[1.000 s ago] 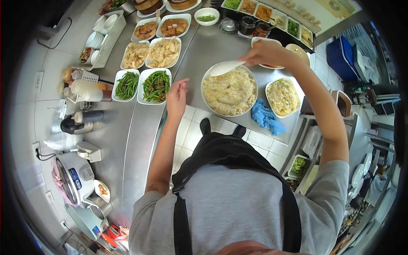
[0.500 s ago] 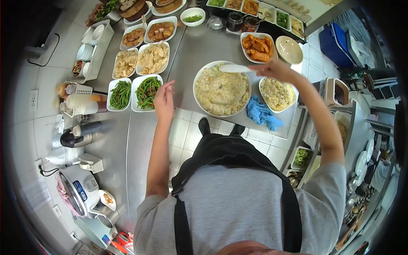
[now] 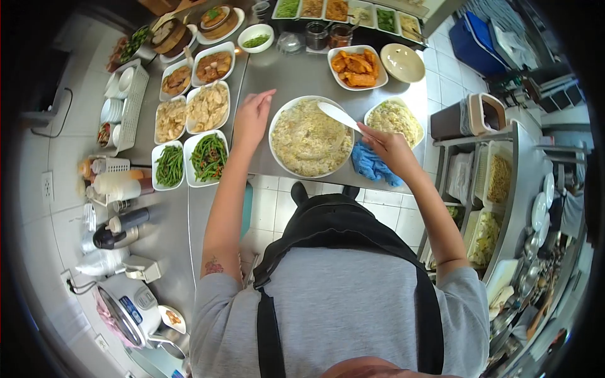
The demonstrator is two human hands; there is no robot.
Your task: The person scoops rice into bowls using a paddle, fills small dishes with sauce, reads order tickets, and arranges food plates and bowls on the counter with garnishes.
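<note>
The right hand [image 3: 389, 148] is closed around the handle of a white paddle [image 3: 340, 118], whose blade lies over the far right part of the fried rice [image 3: 307, 142]; I cannot tell whether the blade touches the grains. The rice fills a large round bowl [image 3: 271, 135] at the near edge of the counter [image 3: 283, 79], in front of the person. The left hand [image 3: 253, 118] is free of any object, its fingers loosely extended, just left of the bowl; whether it touches the metal below cannot be told. A crumpled blue cloth [image 3: 372, 165] lies just beside the bowl on its near right side, partly under the right forearm in this view. Farther right is a smaller portion of rice [image 3: 394, 121] in a white dish. Beyond these, orange pieces of food [image 3: 357, 68] fill another dish, next to a beige bowl [image 3: 403, 62]. To the left, two white dishes hold green beans [image 3: 208, 157].
</note>
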